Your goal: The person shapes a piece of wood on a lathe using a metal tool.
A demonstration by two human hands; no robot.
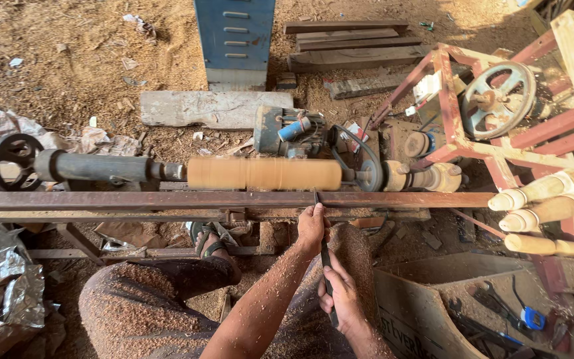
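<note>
The dark chisel point(325, 266) is best kept braced on the rust-red rail point(167, 200), gripped near its tip by the left hand point(312, 227) and at its handle by the right hand point(341, 297), and fed gently toward the blurred wooden cylinder point(264, 173).

arms: mine are bare, no sleeves, dusted all over with fine wood shavings | left hand point(311, 225) and right hand point(342, 296): no gloves, no rings | legs: dark trousers coated in sawdust | foot: open dark strapped sandal point(208, 243)
</note>
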